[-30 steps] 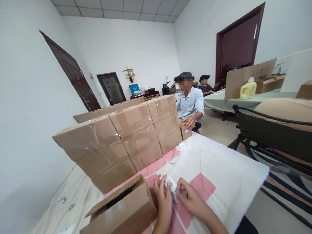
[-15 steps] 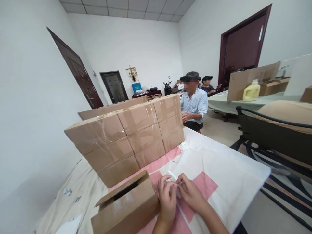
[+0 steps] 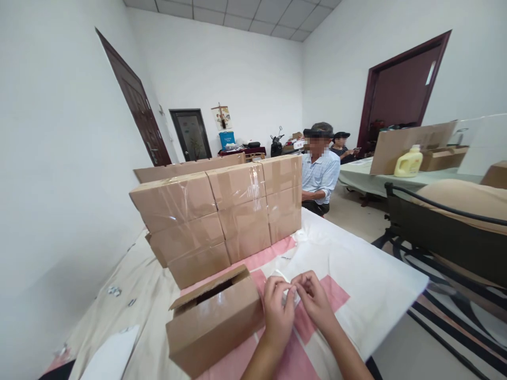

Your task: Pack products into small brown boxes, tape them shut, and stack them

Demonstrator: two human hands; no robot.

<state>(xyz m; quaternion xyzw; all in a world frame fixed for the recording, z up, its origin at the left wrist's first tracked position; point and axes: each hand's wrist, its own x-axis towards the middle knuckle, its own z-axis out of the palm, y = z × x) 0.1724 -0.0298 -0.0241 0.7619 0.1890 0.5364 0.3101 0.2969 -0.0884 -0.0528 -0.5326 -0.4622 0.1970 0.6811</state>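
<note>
My left hand [image 3: 278, 306] and my right hand [image 3: 313, 300] meet over the table, thumbs and fingertips pinched close together. Between them is a small, thin white piece [image 3: 281, 275], like film or paper, mostly covered by the fingers; its exact kind cannot be made out. Just left of my left hand lies an open cardboard box [image 3: 216, 327], with a flap raised along its top and a dark inside. Under the hands spreads a white and pink cloth [image 3: 368, 274].
Behind the box stands a wall of stacked, taped cardboard boxes [image 3: 222, 206]. A person [image 3: 320, 174] sits beyond it, another [image 3: 345, 150] farther back. On the right are a dark-framed chair [image 3: 447, 227] and a green-covered table [image 3: 358, 171] with a yellow jug [image 3: 409, 162].
The view has tilted up and shifted slightly, so the boxes sit farther right in it. Both hands stay pinched together at the white piece, with small finger movements.
</note>
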